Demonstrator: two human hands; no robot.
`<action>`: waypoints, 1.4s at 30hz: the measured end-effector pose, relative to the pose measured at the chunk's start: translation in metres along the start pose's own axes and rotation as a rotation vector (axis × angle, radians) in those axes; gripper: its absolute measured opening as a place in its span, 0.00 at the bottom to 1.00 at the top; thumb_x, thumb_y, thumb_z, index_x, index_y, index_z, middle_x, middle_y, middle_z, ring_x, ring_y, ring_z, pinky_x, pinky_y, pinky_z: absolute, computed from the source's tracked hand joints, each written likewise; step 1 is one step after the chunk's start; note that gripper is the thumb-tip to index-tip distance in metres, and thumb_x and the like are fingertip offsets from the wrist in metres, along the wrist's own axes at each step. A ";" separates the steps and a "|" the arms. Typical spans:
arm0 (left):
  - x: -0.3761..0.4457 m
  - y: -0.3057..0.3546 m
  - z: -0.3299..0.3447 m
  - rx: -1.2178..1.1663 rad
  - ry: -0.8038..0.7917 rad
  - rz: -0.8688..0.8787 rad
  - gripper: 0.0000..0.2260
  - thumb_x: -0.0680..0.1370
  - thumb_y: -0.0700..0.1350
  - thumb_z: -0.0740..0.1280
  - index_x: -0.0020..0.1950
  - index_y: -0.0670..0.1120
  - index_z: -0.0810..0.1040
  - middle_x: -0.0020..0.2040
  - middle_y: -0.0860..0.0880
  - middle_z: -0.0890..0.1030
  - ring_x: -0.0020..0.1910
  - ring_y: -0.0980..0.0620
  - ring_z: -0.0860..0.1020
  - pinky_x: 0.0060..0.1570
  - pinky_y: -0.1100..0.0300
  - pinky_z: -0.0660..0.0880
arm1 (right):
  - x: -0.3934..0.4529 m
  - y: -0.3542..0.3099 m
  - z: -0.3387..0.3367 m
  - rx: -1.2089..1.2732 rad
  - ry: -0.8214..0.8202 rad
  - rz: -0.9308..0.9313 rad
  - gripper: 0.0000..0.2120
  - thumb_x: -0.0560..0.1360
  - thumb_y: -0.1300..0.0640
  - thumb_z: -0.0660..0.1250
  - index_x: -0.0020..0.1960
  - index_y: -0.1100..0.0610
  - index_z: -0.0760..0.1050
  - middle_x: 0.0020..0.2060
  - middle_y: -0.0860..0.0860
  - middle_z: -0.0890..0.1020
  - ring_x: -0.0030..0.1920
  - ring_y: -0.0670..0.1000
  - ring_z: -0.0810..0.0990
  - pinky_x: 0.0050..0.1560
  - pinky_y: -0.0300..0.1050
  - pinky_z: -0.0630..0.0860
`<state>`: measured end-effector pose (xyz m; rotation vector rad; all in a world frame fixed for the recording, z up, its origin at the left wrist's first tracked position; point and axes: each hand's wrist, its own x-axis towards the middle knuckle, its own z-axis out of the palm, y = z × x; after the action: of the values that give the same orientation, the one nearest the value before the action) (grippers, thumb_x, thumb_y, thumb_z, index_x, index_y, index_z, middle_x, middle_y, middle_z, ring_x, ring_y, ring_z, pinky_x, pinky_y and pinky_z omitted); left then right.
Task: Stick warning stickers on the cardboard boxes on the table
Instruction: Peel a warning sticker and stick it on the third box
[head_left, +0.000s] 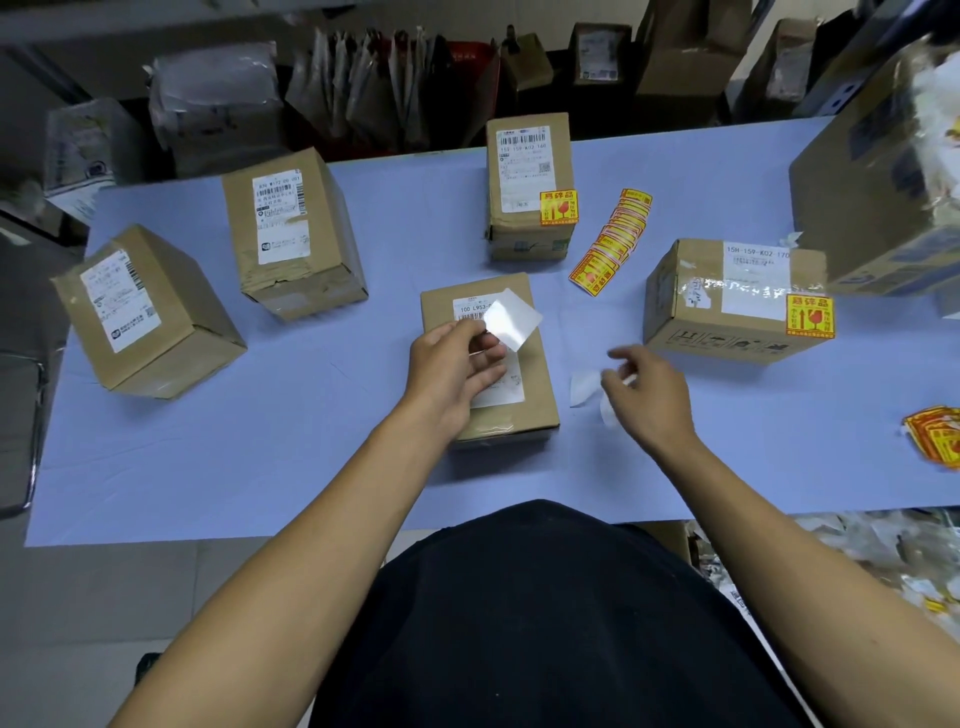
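A small cardboard box (537, 410) lies flat at the table's middle. Over its shipping label, my left hand (457, 369) pinches a glossy white square sheet (511, 322) by one corner. Its blank side faces me, so I cannot tell whether it is a sticker or backing paper. My right hand (649, 395) hovers to the right with fingers apart, above white paper scraps (582, 389). A strip of red-and-yellow warning stickers (610, 244) lies behind. The back box (527, 176) and the right box (727, 306) each carry a warning sticker. Two boxes at left (150, 312) (291, 234) show none.
The table has a pale blue cover (260, 441). A large carton (883, 182) stands at the far right. More warning stickers (935, 436) lie in a pile at the right edge. Parcels and bags crowd the floor behind the table.
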<state>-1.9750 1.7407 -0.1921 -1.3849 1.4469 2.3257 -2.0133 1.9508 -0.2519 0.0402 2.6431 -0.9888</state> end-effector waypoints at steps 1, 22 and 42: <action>0.001 0.000 0.000 -0.023 0.010 -0.041 0.04 0.79 0.38 0.65 0.44 0.42 0.77 0.33 0.47 0.78 0.32 0.50 0.81 0.38 0.56 0.83 | -0.002 -0.014 0.000 -0.002 0.024 -0.149 0.16 0.76 0.57 0.67 0.64 0.55 0.77 0.48 0.50 0.79 0.45 0.51 0.77 0.45 0.45 0.72; 0.001 -0.016 -0.016 0.352 -0.212 0.033 0.04 0.78 0.41 0.69 0.44 0.45 0.81 0.42 0.46 0.83 0.39 0.51 0.82 0.33 0.63 0.77 | -0.013 -0.066 -0.004 0.793 -0.542 0.334 0.06 0.77 0.62 0.69 0.42 0.55 0.77 0.34 0.51 0.82 0.33 0.46 0.79 0.37 0.40 0.81; 0.004 -0.036 -0.018 1.345 -0.209 0.458 0.08 0.75 0.46 0.65 0.40 0.47 0.82 0.38 0.49 0.83 0.40 0.48 0.80 0.37 0.54 0.77 | -0.026 -0.040 0.011 0.299 -0.321 0.235 0.07 0.73 0.58 0.75 0.37 0.54 0.81 0.36 0.51 0.83 0.37 0.48 0.78 0.35 0.43 0.78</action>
<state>-1.9486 1.7456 -0.2227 -0.4097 2.5628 0.9283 -1.9911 1.9156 -0.2270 0.2337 2.1302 -1.1864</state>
